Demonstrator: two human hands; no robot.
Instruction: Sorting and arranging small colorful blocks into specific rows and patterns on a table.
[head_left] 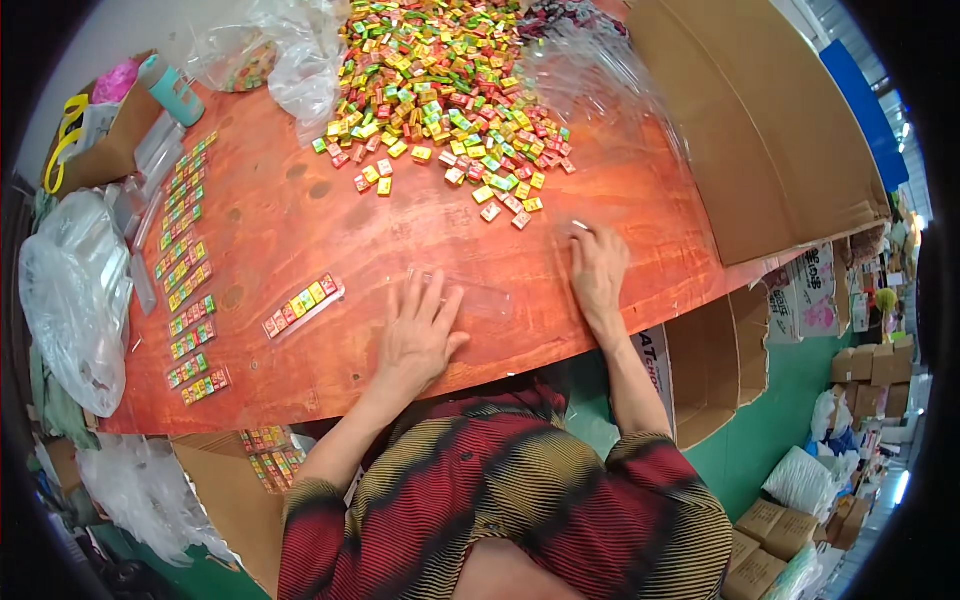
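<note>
My left hand [418,330] lies flat with its fingers spread, touching the left end of a clear plastic tray [485,301] on the red tabletop. To the right, my right hand [601,268] is closed with its fingers pointing down at the table. A small whitish bit shows at its fingertips; what it is I cannot make out. Left of my left hand lies a filled clear tray [304,306] with one row of small wrapped blocks in red, yellow and white. Beyond both hands spreads a large heap of loose wrapped blocks [440,100].
Several filled trays [185,262] line the table's left side. Plastic bags [75,300], a teal bottle [172,90] and a small carton [110,140] stand at the left edge. A big cardboard box [760,120] borders the right. Below the edge sits an open carton [705,365].
</note>
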